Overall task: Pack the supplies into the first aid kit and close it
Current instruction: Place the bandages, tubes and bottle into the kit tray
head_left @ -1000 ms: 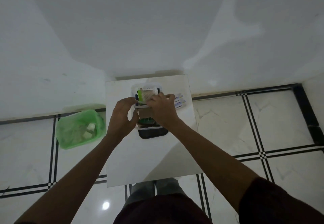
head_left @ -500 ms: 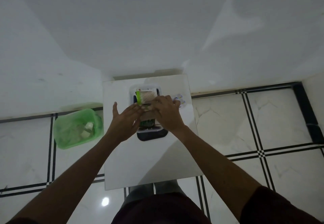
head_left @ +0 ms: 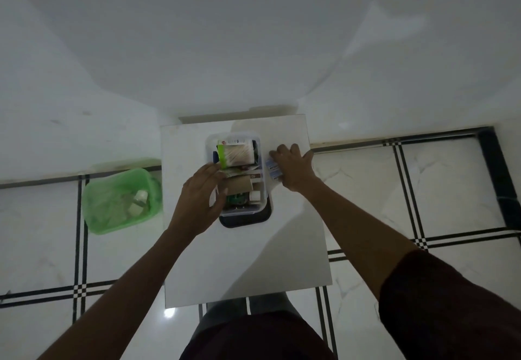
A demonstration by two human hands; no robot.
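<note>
left hand point(head_left: 201, 196) steadying kit point(head_left: 260, 200), right hand point(head_left: 293, 168) on packets point(head_left: 273, 169)

Very little print can be made out. On a brown-red strip point(head_left: 255, 176) lying inside the clear box point(head_left: 263, 190), at its right side, pale letters stand upside down and seem to begin "PO"; the rest is cut off. The small blue-and-white packets point(head_left: 273, 169) on the white table point(head_left: 245, 261), just right of the box and partly under the right hand point(head_left: 293, 167), carry a dark line of print too small to read. The white pack point(head_left: 235, 142) at the far end of the box bears a red mark and fine print, also unreadable.
</note>
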